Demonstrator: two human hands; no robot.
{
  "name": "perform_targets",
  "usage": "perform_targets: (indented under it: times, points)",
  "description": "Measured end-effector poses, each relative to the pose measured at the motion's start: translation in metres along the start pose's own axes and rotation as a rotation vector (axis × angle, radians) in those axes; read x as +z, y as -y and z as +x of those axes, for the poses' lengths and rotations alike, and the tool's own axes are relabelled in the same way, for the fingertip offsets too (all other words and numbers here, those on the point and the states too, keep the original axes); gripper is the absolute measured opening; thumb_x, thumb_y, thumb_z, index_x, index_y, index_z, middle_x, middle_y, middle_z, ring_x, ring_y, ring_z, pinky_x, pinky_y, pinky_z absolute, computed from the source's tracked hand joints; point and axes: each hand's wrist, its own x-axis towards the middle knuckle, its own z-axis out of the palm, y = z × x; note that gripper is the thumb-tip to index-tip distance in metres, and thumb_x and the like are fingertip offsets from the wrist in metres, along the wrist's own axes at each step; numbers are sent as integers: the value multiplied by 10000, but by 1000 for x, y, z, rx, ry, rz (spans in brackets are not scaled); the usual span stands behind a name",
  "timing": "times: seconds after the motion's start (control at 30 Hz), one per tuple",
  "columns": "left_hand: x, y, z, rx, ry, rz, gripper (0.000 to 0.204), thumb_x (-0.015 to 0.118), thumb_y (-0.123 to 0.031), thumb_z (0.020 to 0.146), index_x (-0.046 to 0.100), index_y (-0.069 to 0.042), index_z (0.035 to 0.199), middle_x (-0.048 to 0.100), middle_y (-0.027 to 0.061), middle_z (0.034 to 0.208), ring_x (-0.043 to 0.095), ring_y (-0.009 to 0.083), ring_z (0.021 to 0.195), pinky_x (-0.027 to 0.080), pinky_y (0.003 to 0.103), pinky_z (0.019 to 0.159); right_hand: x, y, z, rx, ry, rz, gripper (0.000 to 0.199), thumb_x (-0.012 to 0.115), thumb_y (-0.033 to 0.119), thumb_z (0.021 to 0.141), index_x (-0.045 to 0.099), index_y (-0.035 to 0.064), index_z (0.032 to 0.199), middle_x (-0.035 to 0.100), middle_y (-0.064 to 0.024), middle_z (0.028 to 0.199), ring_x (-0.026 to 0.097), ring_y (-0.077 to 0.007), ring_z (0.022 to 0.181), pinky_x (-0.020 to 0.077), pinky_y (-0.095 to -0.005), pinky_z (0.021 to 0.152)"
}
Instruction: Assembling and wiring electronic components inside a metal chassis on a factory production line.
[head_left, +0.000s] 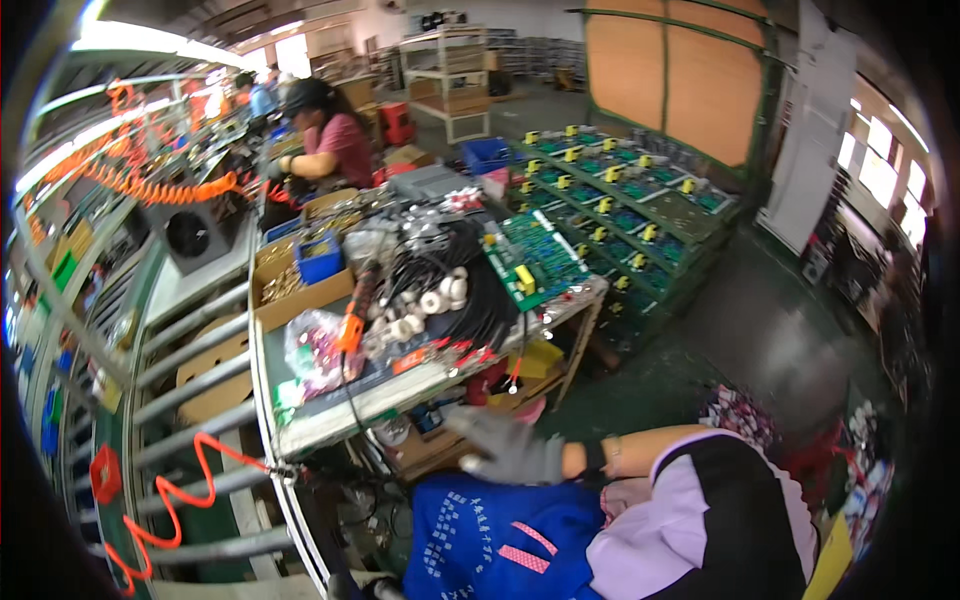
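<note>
My right hand (508, 450), in a grey glove, reaches leftward in front of the workbench's near edge. Its fingers are stretched out and a little blurred, with nothing visible in them. My left hand does not show. On the workbench (385, 405) lies a bundle of black cables (475, 290) with white round ends (440, 295). An orange and black power screwdriver (357, 315) stands left of the cables, beside a clear bag of pink and red parts (318, 350). A green circuit board (535, 255) with yellow components rests at the bench's right end.
A cardboard box (300, 312) of brass-coloured parts holds a blue bin (319, 260). A roller conveyor (195, 400) runs along the left, with a coiled orange hose (185, 495). Racks of circuit boards (610, 205) stand behind the bench. A co-worker (335, 140) sits farther back.
</note>
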Motion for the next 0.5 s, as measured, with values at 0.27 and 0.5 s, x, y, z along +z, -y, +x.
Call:
perform_targets:
  times: [0.27, 0.5]
  points:
    - [43, 4, 13, 33, 366, -53, 484, 579, -231, 965, 426, 40, 1335, 574, 159, 1197, 584, 234, 1019, 482, 331, 889, -75, -53, -102, 539, -1, -393, 551, 615, 335, 832, 461, 94, 1303, 470, -161, 1313, 494, -348, 1173, 429, -453, 963]
    - [44, 22, -28, -21, 244, 191, 392, 584, -143, 959, 493, 31, 1298, 628, 167, 1118, 605, 240, 1018, 481, 332, 918, -35, -148, -179, 789, 331, -44, 457, 579, 388, 848, 547, 108, 1208, 631, -180, 1084, 615, -416, 946, 479, -485, 852]
